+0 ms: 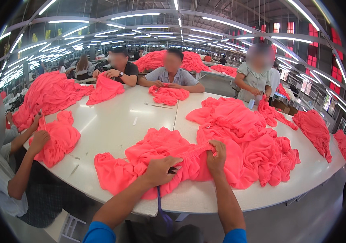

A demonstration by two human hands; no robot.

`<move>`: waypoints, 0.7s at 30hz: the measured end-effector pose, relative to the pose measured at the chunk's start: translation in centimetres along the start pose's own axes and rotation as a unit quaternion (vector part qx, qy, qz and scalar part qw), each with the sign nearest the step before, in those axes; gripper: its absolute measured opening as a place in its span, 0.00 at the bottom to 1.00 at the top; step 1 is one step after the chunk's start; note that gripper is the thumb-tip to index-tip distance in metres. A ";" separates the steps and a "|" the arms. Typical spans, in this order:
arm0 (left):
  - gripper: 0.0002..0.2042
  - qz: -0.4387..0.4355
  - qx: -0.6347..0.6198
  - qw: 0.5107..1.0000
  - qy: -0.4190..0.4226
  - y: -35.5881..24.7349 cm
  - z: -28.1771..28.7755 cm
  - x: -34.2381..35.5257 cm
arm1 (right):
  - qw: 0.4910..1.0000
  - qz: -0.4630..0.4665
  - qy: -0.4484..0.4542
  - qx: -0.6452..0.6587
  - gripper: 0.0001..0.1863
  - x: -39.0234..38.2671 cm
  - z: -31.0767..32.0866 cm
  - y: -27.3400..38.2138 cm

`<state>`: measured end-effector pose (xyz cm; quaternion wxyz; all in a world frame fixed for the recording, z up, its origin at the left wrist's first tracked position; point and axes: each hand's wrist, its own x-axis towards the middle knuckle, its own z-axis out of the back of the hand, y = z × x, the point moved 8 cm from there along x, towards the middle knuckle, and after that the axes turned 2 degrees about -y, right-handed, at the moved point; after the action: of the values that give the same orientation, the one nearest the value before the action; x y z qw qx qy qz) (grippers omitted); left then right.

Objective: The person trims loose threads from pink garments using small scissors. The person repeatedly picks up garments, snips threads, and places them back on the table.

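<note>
A coral-pink garment (156, 146) with a gathered, elastic-looking edge lies crumpled on the table in front of me. My left hand (159, 171) is closed around small black thread snips (173, 170), mostly hidden by the fingers, and rests against the gathered cloth. From below that hand a purple-blue cord (159, 199) hangs over the table edge. My right hand (216, 157) pinches the same gathered edge farther right, so a strip of it stretches between both hands. Close beside my right hand is a large heap of coral-pink garments (246, 141).
The white table (112, 121) has a seam running away from me. Co-workers sit at the left and far side, handling coral garments; another stands at the far right. Big coral piles (49, 95) lie at the left, with more bundles (314, 133) at the right.
</note>
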<state>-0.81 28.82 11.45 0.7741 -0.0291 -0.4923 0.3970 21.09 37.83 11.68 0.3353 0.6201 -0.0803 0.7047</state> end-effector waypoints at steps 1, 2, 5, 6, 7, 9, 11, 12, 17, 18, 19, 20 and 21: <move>0.17 -0.011 0.025 1.000 -0.004 0.0 0.0 -0.1 | 0.997 -0.055 -0.003 0.055 0.16 -0.3 -0.1 -0.8; 0.19 -0.022 0.050 0.998 -0.007 0.0 0.0 -0.1 | 0.988 -0.111 -0.005 0.109 0.16 -0.7 -0.4 -1.5; 0.20 -0.009 0.053 0.997 -0.058 0.9 0.3 -0.2 | 0.963 -0.196 0.000 0.186 0.16 -1.0 -0.9 -2.2; 0.19 -0.030 0.053 0.996 -0.069 0.8 0.5 -0.2 | 0.957 -0.211 0.004 0.197 0.16 -0.9 -0.9 -2.1; 0.18 -0.052 0.054 0.994 -0.078 0.5 0.9 -0.1 | 0.955 -0.215 0.005 0.206 0.16 -0.9 -0.9 -2.0; 0.17 -0.077 0.055 0.991 -0.089 0.2 1.1 -0.1 | 0.949 -0.222 0.008 0.223 0.15 -0.8 -0.8 -1.9; 0.16 -0.084 0.059 0.990 -0.093 0.1 1.1 -0.1 | 0.950 -0.213 0.014 0.229 0.15 -0.8 -0.7 -1.9; 0.16 -0.082 0.053 0.991 -0.096 0.1 1.1 -0.1 | 0.950 -0.208 0.017 0.233 0.15 -0.8 -0.7 -1.9; 0.14 -0.069 0.042 0.991 -0.107 0.3 1.1 -0.3 | 0.945 -0.204 0.020 0.253 0.14 -0.7 -0.7 -1.6; 0.13 -0.065 0.044 0.991 -0.104 0.3 1.1 -0.3 | 0.943 -0.204 0.021 0.262 0.14 -0.7 -0.7 -1.6; 0.12 -0.064 0.044 0.992 -0.101 0.3 1.0 -0.2 | 0.937 -0.208 0.017 0.281 0.13 -0.9 -0.7 -2.0; 0.11 -0.063 0.045 0.992 -0.098 0.2 0.9 -0.1 | 0.930 -0.211 0.012 0.300 0.13 -1.1 -0.8 -2.6; 0.10 -0.061 0.048 0.992 -0.096 0.3 0.7 -0.1 | 0.923 -0.214 0.007 0.319 0.12 -1.3 -0.8 -3.0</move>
<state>-1.57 28.74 11.60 0.7461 0.0767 -0.5457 0.3736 22.17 40.04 9.37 0.2632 0.6914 0.2865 0.6088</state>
